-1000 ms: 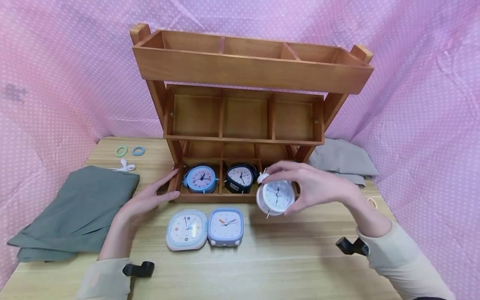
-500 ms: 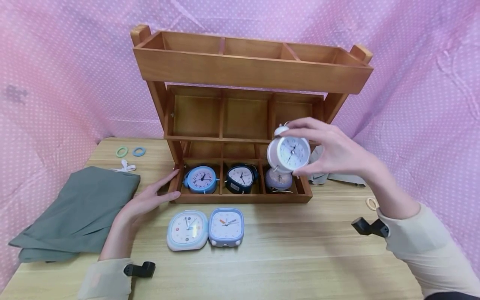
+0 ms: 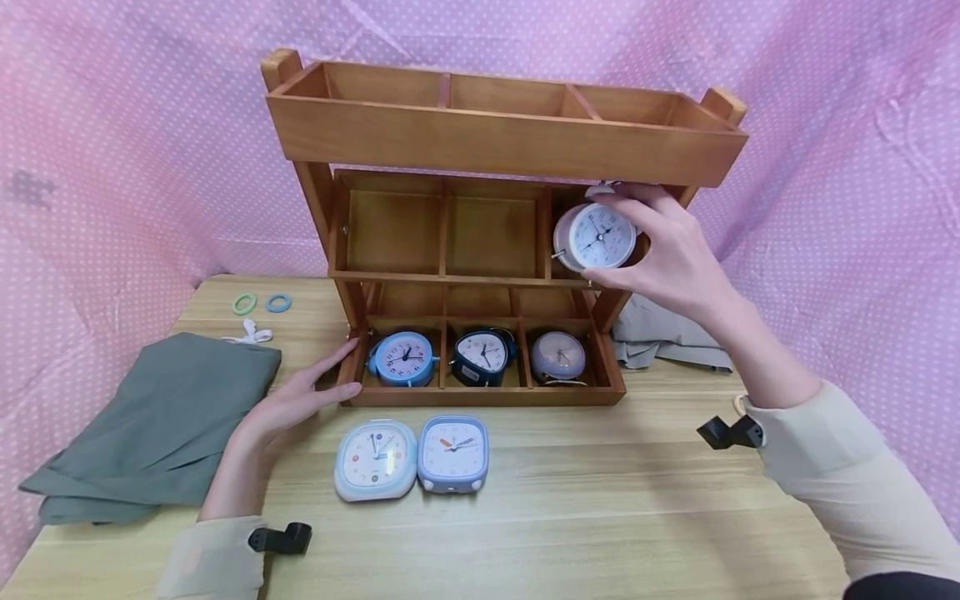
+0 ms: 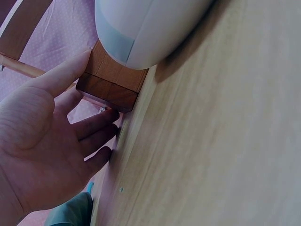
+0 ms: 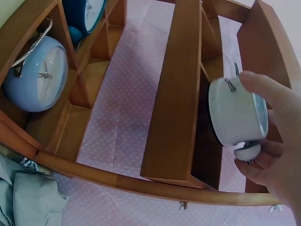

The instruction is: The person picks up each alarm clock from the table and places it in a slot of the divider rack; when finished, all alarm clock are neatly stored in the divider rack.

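- The right hand [image 3: 667, 250] grips a white twin-bell alarm clock [image 3: 597, 237], fingers curled round its rim and thumb under it, dial facing the person.
- The clock sits at the mouth of the right compartment of the wooden rack's [image 3: 495, 150] middle shelf, just under the top tray; whether it rests on the shelf board I cannot tell.
- Judged from this, the step in hand is stowing the clock in that compartment. The next move calls for easing it inward and setting it down on its feet without knocking the divider.
- The right forearm reaches up and forward from the lower right, wrist bent slightly back.
- The left hand [image 3: 288, 400] lies flat and relaxed on the table [image 3: 600, 517], holding nothing, fingertips touching the rack's lower left corner.
- Below, the bottom shelf holds a blue clock [image 3: 403, 359], a black clock [image 3: 482, 357] and a lilac clock [image 3: 558, 357].
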`<act>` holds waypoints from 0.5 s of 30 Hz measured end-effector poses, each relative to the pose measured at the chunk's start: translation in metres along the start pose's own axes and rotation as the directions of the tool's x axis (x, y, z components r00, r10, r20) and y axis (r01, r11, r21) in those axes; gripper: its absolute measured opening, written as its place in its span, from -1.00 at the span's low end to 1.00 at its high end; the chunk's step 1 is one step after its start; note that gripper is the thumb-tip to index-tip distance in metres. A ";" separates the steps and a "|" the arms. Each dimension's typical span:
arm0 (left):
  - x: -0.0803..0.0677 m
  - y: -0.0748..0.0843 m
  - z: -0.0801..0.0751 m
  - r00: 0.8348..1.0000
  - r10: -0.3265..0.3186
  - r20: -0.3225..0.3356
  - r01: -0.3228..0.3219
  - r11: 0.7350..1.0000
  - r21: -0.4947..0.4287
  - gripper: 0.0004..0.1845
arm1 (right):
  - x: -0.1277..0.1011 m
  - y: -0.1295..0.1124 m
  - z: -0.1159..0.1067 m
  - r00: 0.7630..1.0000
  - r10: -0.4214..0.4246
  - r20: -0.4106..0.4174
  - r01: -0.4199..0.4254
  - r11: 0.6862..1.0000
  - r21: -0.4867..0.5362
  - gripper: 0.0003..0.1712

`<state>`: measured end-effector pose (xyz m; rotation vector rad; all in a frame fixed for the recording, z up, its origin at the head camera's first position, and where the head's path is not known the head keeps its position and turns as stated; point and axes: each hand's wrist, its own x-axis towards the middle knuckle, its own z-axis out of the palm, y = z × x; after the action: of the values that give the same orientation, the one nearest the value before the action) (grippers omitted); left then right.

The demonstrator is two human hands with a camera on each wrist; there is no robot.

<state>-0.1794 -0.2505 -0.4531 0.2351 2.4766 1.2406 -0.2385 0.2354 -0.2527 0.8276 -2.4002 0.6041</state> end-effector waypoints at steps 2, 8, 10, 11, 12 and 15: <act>0.000 0.000 0.000 1.000 -0.002 0.001 0.002 1.000 0.002 -0.13 | 0.002 0.001 0.003 1.000 0.016 -0.016 -0.016 1.000 -0.014 -0.06; 0.000 0.001 0.000 1.000 -0.007 0.003 0.007 1.000 -0.007 -0.12 | 0.004 0.005 0.009 0.998 0.066 -0.018 -0.067 0.996 -0.066 -0.05; 0.000 0.001 0.000 1.000 -0.008 0.002 0.008 1.000 -0.008 -0.12 | 0.004 0.006 0.011 0.996 0.083 -0.012 -0.084 0.993 -0.088 -0.05; 0.000 0.001 0.000 1.000 -0.006 0.002 0.006 1.000 -0.010 -0.12 | 0.004 0.006 0.012 0.996 0.091 -0.009 -0.091 0.991 -0.097 -0.05; 0.000 0.001 0.000 1.000 -0.004 0.001 0.004 1.000 -0.006 -0.12 | 0.004 0.006 0.013 0.995 0.100 -0.005 -0.100 0.990 -0.102 -0.06; 0.000 0.000 0.000 1.000 0.001 -0.002 -0.001 1.000 0.001 -0.13 | 0.004 0.007 0.015 0.992 0.123 0.004 -0.122 0.986 -0.111 -0.07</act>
<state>-0.1792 -0.2505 -0.4528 0.2358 2.4787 1.2411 -0.2505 0.2306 -0.2633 0.6417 -2.4835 0.5092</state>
